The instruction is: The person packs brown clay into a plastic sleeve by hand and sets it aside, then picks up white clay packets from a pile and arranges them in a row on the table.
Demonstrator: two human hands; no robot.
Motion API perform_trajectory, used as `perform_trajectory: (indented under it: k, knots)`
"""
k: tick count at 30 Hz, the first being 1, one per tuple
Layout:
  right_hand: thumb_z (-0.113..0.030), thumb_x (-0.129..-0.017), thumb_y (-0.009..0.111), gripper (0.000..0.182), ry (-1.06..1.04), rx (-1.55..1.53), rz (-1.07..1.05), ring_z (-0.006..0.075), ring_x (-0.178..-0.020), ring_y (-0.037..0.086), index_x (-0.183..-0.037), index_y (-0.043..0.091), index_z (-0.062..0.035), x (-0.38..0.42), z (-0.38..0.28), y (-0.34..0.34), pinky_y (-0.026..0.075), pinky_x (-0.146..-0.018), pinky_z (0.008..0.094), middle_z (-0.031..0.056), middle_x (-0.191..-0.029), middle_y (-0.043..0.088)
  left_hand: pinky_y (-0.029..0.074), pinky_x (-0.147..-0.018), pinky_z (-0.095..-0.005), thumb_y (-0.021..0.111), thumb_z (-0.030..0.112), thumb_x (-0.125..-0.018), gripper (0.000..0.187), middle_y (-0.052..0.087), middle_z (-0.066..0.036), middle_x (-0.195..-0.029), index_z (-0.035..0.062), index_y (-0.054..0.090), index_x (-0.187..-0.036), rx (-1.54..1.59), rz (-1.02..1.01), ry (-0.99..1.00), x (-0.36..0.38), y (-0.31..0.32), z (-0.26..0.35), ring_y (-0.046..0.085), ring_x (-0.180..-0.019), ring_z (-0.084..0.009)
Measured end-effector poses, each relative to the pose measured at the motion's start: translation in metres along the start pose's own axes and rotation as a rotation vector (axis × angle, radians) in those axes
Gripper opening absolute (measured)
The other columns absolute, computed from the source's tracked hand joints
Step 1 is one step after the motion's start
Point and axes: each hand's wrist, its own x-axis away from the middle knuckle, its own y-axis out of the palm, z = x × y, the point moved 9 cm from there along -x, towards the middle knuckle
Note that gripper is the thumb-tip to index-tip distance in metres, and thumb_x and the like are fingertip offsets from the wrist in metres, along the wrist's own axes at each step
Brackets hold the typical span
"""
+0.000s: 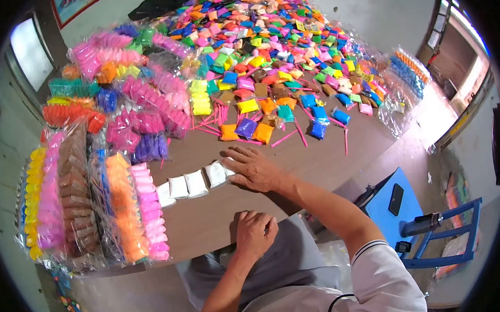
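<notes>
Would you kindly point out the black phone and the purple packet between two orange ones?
Black phone (396,199): head view, middle of its dark upper face.
Purple packet (246,128): head view, centre of its upper side.

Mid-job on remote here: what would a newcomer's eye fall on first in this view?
Probably the huge heap of brightly coloured packets, spread over the table's far side. Next, the bagged rows of packets lined up at the table's left, then the short row of white packets near the middle, the right hand at its right end.
</notes>
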Motion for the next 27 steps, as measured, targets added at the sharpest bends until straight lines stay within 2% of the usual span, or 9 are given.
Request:
perform_trajectory:
  k: [4, 10, 13, 19, 21, 22, 24, 25, 27]
  knots:
    - [-0.047, -0.097, 0.051, 0.057, 0.001, 0.066, -0.009, 0.0381, -0.134, 0.041, -0.139, 0.047, -0.0092, -0.011, -0.012, 0.005, 0.035, -0.107, 0.0526, 0.0179, -0.143, 0.045, 0.042, -0.076, -0.0435, 0.063, 0.012, -0.084, 0.011, 0.061, -0.010, -0.072, 0.0049, 0.061, -0.076, -0.007, 0.008, 0.019, -0.001, 0.000, 0.002, 0.058, -0.074, -0.0307]
    - [-0.051, -0.093, 0.054, 0.057, -0.020, 0.057, 0.122, 0.0370, -0.132, 0.042, -0.134, 0.052, -0.0114, -0.031, -0.025, -0.021, 0.030, -0.109, 0.0547, 0.0165, -0.138, 0.049, 0.042, -0.076, -0.0432, 0.063, 0.013, -0.084, 0.011, 0.062, -0.009, -0.073, 0.0052, 0.061, -0.076, -0.011, -0.021, 0.030, 0.000, 0.004, 0.000, 0.058, -0.075, -0.0307]
    - [-0.050, -0.095, 0.051, 0.054, -0.134, 0.037, 0.060, 0.0368, -0.133, 0.041, -0.135, 0.051, -0.0133, -0.040, -0.029, -0.008, 0.030, -0.110, 0.0544, 0.0171, -0.140, 0.047, 0.043, -0.077, -0.0430, 0.063, 0.012, -0.084, 0.009, 0.062, -0.010, -0.073, 0.0055, 0.063, -0.078, -0.006, -0.040, 0.039, -0.002, 0.003, 0.000, 0.059, -0.076, -0.0308]
    - [-0.045, -0.098, 0.048, 0.050, -0.136, -0.004, -0.034, 0.0358, -0.135, 0.040, -0.137, 0.049, -0.0139, -0.036, -0.020, 0.021, 0.034, -0.108, 0.0535, 0.0170, -0.141, 0.046, 0.044, -0.076, -0.0440, 0.065, 0.012, -0.084, 0.010, 0.065, -0.013, -0.076, 0.0031, 0.064, -0.079, 0.095, -0.211, 0.001, -0.015, -0.005, -0.012, 0.060, -0.075, -0.0334]
    - [-0.045, -0.098, 0.048, 0.050, -0.123, -0.005, -0.037, 0.0357, -0.135, 0.040, -0.138, 0.049, -0.0136, -0.035, -0.019, 0.022, 0.034, -0.109, 0.0531, 0.0168, -0.142, 0.045, 0.045, -0.073, -0.0446, 0.065, 0.013, -0.085, 0.014, 0.064, -0.016, -0.076, 0.0008, 0.063, -0.079, 0.236, -0.321, -0.085, -0.020, -0.004, -0.023, 0.060, -0.074, -0.0359]
    - [-0.044, -0.098, 0.049, 0.051, -0.116, 0.001, -0.046, 0.0355, -0.134, 0.041, -0.138, 0.048, -0.0134, -0.035, -0.019, 0.023, 0.035, -0.108, 0.0529, 0.0169, -0.142, 0.045, 0.045, -0.073, -0.0446, 0.065, 0.013, -0.085, 0.014, 0.064, -0.016, -0.076, 0.0008, 0.063, -0.079, 0.238, -0.328, -0.078, -0.024, -0.008, -0.025, 0.060, -0.074, -0.0359]
    - [-0.043, -0.098, 0.050, 0.051, -0.108, 0.019, -0.046, 0.0354, -0.133, 0.042, -0.139, 0.047, -0.0132, -0.035, -0.019, 0.021, 0.036, -0.107, 0.0526, 0.0169, -0.142, 0.045, 0.046, -0.072, -0.0446, 0.063, 0.014, -0.086, 0.017, 0.063, -0.019, -0.075, -0.0006, 0.062, -0.078, 0.180, -0.396, -0.232, -0.029, -0.013, -0.043, 0.060, -0.073, -0.0379]
    - [-0.043, -0.097, 0.050, 0.051, -0.106, 0.007, -0.051, 0.0353, -0.134, 0.041, -0.139, 0.047, -0.0126, -0.035, -0.018, 0.022, 0.035, -0.108, 0.0524, 0.0169, -0.142, 0.045, 0.046, -0.070, -0.0448, 0.061, 0.014, -0.088, 0.018, 0.063, -0.020, -0.076, -0.0001, 0.061, -0.077, 0.038, -0.296, -0.112, -0.039, -0.030, -0.040, 0.060, -0.073, -0.0384]
    - [-0.043, -0.097, 0.051, 0.051, -0.106, -0.005, -0.031, 0.0356, -0.134, 0.041, -0.136, 0.049, -0.0111, -0.035, -0.018, 0.024, 0.035, -0.108, 0.0517, 0.0175, -0.140, 0.046, 0.045, -0.068, -0.0463, 0.061, 0.015, -0.088, 0.020, 0.061, -0.021, -0.073, -0.0010, 0.059, -0.075, -0.081, -0.167, -0.102, -0.039, -0.056, -0.070, 0.059, -0.073, -0.0396]
